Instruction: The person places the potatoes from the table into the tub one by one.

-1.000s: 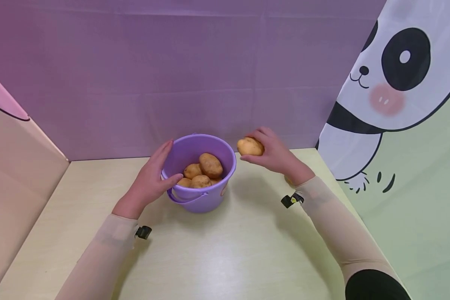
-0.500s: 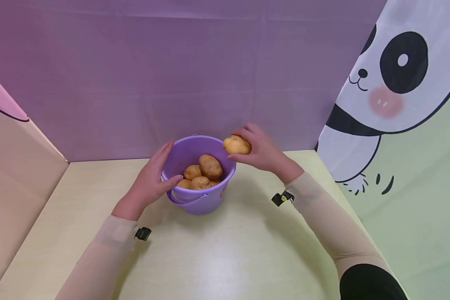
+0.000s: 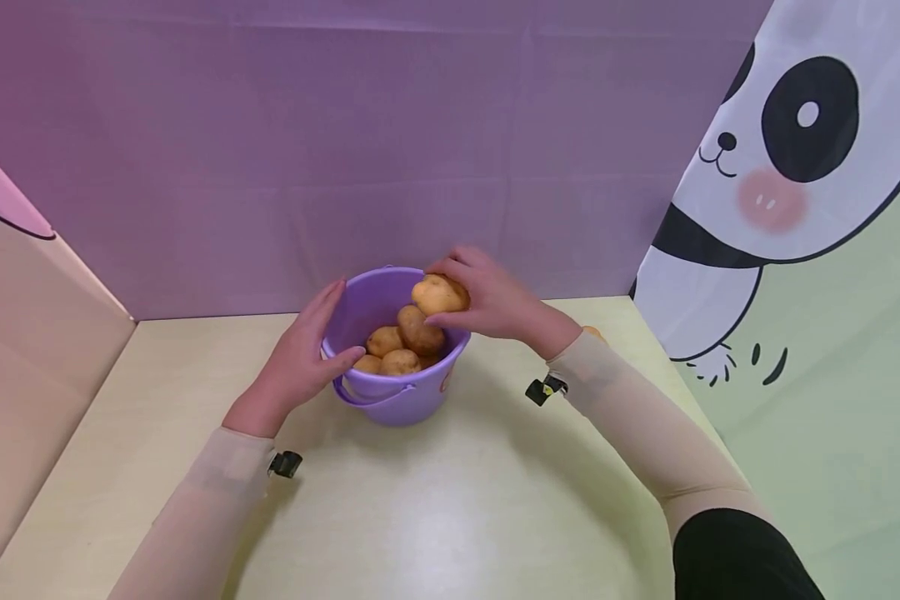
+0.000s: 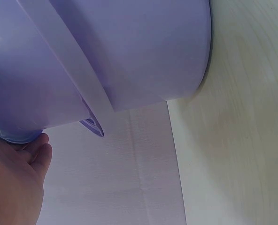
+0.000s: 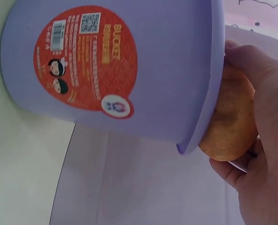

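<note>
A purple bucket (image 3: 405, 404) with several brown potatoes (image 3: 401, 363) inside stands upright on the table. My left hand (image 3: 297, 367) holds its left rim, the thumb reaching over the edge and the fingers along the side. My right hand (image 3: 495, 302) grips a lighter yellow potato (image 3: 439, 295) between thumb and fingers, over the right side of the opening. In the right wrist view, that gripped potato (image 5: 230, 117) shows right at the rim. The left wrist view has the bucket's side and handle (image 4: 68, 56), with fingertips at the rim.
A pale wooden table (image 3: 435, 517) lies under the bucket, with a purple backdrop (image 3: 307, 167) close behind it. Past my right wrist peeks a small yellowish-orange thing (image 3: 594, 333), mostly hidden. A panda-print sheet (image 3: 810, 208) hangs on the right.
My right hand has carried the yellow potato leftward, from beside the bucket to over its opening. My left hand and the bucket have stayed in place.
</note>
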`<action>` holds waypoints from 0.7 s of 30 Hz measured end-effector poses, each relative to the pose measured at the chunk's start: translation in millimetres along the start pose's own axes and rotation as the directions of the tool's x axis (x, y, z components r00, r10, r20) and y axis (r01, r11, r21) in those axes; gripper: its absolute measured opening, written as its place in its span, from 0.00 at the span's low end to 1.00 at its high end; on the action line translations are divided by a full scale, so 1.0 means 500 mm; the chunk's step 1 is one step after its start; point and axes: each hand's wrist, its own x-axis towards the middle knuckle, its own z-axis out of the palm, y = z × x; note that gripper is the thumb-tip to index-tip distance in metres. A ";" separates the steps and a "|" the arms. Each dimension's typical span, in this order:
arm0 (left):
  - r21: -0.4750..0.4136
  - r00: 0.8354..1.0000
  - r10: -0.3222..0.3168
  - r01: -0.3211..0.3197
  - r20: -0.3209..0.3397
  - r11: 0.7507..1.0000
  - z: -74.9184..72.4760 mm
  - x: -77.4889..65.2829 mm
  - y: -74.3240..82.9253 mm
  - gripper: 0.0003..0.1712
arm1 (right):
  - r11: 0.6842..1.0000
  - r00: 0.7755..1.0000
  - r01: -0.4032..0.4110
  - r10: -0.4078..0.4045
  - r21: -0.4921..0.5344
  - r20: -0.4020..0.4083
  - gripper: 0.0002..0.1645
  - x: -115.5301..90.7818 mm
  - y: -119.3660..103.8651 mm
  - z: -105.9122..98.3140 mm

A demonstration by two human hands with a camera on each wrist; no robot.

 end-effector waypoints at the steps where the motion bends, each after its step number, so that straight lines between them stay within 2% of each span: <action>1: 0.000 1.000 0.000 0.000 0.000 1.000 0.000 0.000 0.000 0.59 | 1.000 1.000 0.001 -0.001 0.001 0.011 0.38 0.004 -0.003 0.002; 11: -0.002 1.000 -0.002 0.002 0.009 1.000 -0.001 -0.002 -0.003 0.59 | 1.000 0.992 0.005 -0.004 -0.005 0.129 0.40 0.036 -0.018 0.022; 21: -0.003 1.000 0.013 -0.013 0.004 1.000 -0.003 -0.002 -0.008 0.59 | 0.999 0.983 0.043 -0.038 -0.024 0.177 0.41 0.067 -0.033 0.029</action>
